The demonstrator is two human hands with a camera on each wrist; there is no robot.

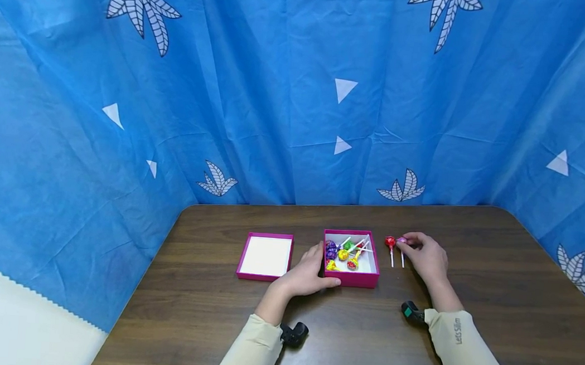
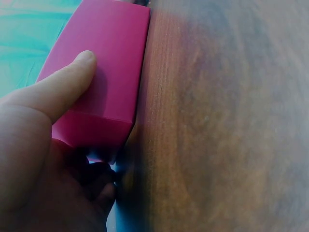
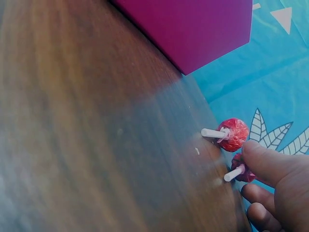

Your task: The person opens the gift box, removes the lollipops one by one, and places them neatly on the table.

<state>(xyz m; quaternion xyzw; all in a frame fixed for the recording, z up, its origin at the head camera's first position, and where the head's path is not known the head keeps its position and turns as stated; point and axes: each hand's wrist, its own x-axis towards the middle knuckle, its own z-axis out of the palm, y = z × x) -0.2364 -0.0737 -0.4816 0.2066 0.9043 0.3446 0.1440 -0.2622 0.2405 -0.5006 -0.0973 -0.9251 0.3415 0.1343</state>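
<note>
My left hand (image 1: 304, 273) holds the near left corner of a magenta box (image 1: 352, 280), its thumb on the front wall and its fingers along the left side. In the left wrist view the thumb lies flat against the box (image 2: 116, 58). Several wrapped lollipops, purple, yellow, green and red, lie inside the box with white sticks. To the right of it, my right hand (image 1: 427, 258) pinches the head of a pink lollipop (image 1: 402, 260). A red lollipop (image 1: 390, 242) lies just left of that one, stick toward me; the right wrist view shows its red head (image 3: 235, 135) close by the thumb.
A shallow magenta lid (image 1: 267, 256) with a white inside lies left of the box. All of it is on a dark wooden table (image 1: 194, 310), with a blue patterned curtain (image 1: 257, 102) hanging behind and at both sides.
</note>
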